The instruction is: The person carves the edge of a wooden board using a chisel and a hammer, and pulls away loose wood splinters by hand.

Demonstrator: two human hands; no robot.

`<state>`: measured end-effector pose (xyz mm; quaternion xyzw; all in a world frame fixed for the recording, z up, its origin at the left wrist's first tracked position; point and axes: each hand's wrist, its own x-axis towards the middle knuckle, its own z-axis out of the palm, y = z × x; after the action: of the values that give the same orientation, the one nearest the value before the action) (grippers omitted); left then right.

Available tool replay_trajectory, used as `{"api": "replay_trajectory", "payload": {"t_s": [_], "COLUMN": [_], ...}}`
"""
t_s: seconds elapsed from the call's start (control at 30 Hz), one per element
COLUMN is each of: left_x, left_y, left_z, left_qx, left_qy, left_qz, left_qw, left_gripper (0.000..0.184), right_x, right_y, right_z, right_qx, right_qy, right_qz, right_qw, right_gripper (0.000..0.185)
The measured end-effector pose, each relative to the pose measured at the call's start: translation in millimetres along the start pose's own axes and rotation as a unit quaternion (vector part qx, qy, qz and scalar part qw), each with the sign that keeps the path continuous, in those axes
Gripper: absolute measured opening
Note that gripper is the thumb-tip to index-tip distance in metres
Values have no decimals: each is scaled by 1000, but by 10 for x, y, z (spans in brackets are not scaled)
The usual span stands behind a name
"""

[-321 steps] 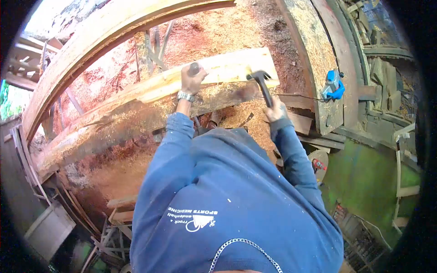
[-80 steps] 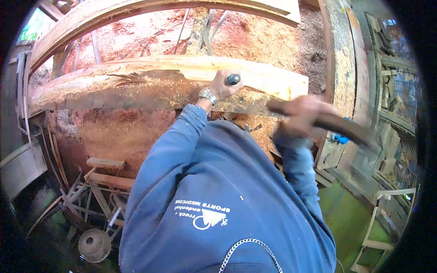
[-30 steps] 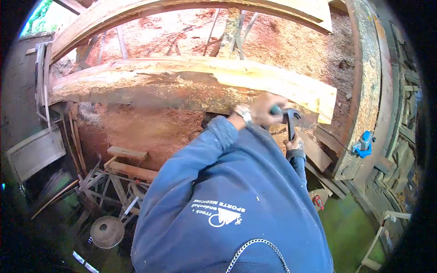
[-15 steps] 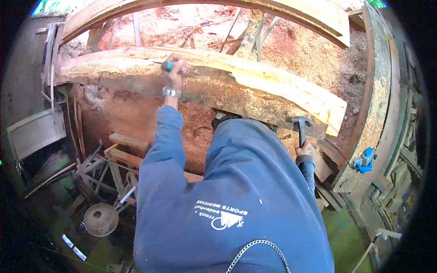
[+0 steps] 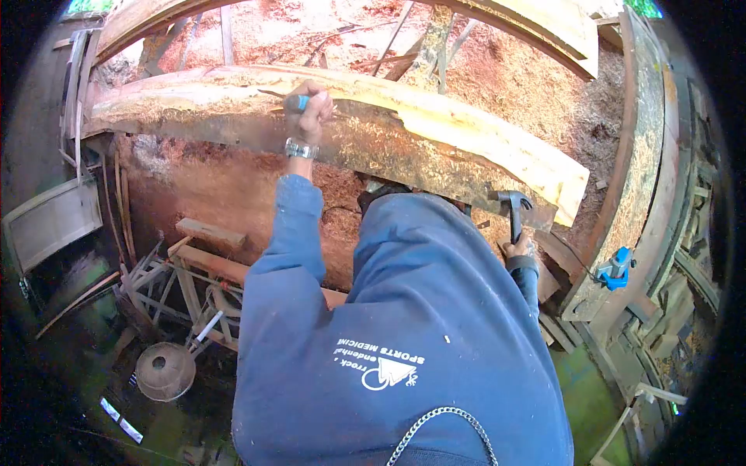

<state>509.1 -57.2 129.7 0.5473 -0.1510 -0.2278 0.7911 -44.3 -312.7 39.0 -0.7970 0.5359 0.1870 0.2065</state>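
Note:
My left hand (image 5: 312,115) is closed around a blue-handled chisel (image 5: 295,102), over the upper face of a thick, rough-edged wooden plank (image 5: 373,144). The chisel's narrow dark blade points left; whether it touches the wood I cannot tell. A metal watch sits on that wrist. Low on the right, my right hand (image 5: 519,245) grips the handle of a claw hammer (image 5: 514,203). The hammer's head is up, close to the plank's lower right edge. Wood chips lie along the plank's darker side.
Reddish wood shavings (image 5: 210,182) cover the ground around the plank. A long beam (image 5: 637,155) runs down the right, with a blue power tool (image 5: 615,269) on it. Wooden frames (image 5: 190,287) and a round basket-like object (image 5: 165,371) stand lower left. Another curved plank (image 5: 536,31) spans the top.
My left hand has moved slightly right and turned, with the chisel still in it. The hammer stays nearly where it was in my right hand. The view has shifted a little.

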Motion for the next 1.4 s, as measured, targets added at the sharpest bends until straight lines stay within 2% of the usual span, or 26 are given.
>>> {"api": "replay_trajectory", "payload": {"t_s": [0.13, 0.23, 0.27, 0.37, 0.43, 0.5, 0.57, 0.63, 0.67, 0.7, 0.77, 0.83, 0.87, 0.9, 0.97, 1.0, 1.03, 1.07, 1.1, 1.17, 1.2, 1.27, 1.3, 1.33, 1.37, 1.4], "left_x": [45, 43, 26, 14, 22, 14, -13, -35, -67, -82, -89, -106, -107, -116, -137, -159, -176, -176, -158, -263, -147, -156, -184, -157, -188, -205], "left_y": [-96, -106, -117, -186, -202, -194, -161, -188, -101, -36, -127, -136, -176, -215, -212, -156, -168, -184, -176, 53, -38, -732, -328, -305, -318, -253], "left_z": [-64, -64, -36, -64, -42, -9, 19, 17, 75, 99, 34, 50, 40, 21, 4, 5, -16, -22, -14, 82, 2, -138, 2, -3, -13, 6], "left_qx": [42, 57, 57, 93, 116, 143, 181, 213, 216, 219, 190, 216, 207, 203, 197, 169, 225, 280, 334, 346, 301, 213, 194, 190, 184, 185], "left_qy": [-17, -29, -26, -31, -46, -60, -68, -76, -78, -81, -82, -68, -54, -58, -76, -96, -84, -76, -65, -45, -28, 3, -50, -52, -52, -54], "left_qz": [10, 0, -5, 3, 11, -2, -4, 0, -13, -26, -13, 29, 27, 27, 24, 16, 16, 18, 22, 109, 60, 14, 33, 52, 66, 63], "left_qw": [999, 998, 998, 995, 992, 988, 981, 974, 973, 972, 978, 973, 976, 977, 977, 981, 971, 957, 940, 931, 951, 977, 979, 979, 979, 979], "left_gripper": [16, 15, 15, 13, 13, 12, 12, 12, 11, 11, 9, 8, 8, 8, 10, 8, 9, 10, 11, 17, 18, 15, 10, 10, 11, 11], "right_x": [-123, -33, -69, -124, -86, 33, -73, -162, -233, -348, -667, -1078, -1183, -1098, -966, -737, -508, -276, -157, -174, -80, -416, -734, -923, -922, -911], "right_y": [-268, -205, -360, -843, -1284, -1697, -2424, -3003, -3250, -3505, -3943, -4343, -4500, -4558, -4686, -4586, -4490, -4398, -4365, -4278, -4352, -4388, -4515, -4615, -4595, -4577], "right_z": [-214, -301, -467, -814, -1096, -1202, -1586, -1813, -2008, -2157, -2612, -2953, -3008, -3024, -2786, -2430, -2076, -1723, -1444, -1484, -1645, -2090, -2505, -2751, -2951, -3076], "right_qx": [11, -2, 23, 46, 141, 157, 180, 290, 232, 323, 406, 552, 635, 670, 646, 515, 282, 56, -66, 13, 17, 46, 123, 210, 372, 492], "right_qy": [23, -6, -24, 19, 10, 70, 38, 36, 27, 7, -18, 40, 79, 23, 69, 71, 107, 120, -33, -12, 14, 75, 31, 107, 14, 10], "right_qz": [34, -3, 11, -24, -74, -168, -186, -283, -287, -309, -373, -423, -466, -559, -616, -599, -583, -579, -483, -560, -607, -639, -608, -639, -561, -544], "right_qw": [999, 1000, 999, 998, 987, 971, 965, 914, 929, 894, 834, 717, 611, 488, 447, 610, 755, 805, 872, 828, 794, 764, 784, 733, 739, 680], "right_gripper": [52, 52, 50, 47, 43, 36, 36, 39, 40, 42, 31, 29, 29, 26, 16, 15, 15, 17, 23, 23, 22, 23, 24, 21, 22, 20]}}
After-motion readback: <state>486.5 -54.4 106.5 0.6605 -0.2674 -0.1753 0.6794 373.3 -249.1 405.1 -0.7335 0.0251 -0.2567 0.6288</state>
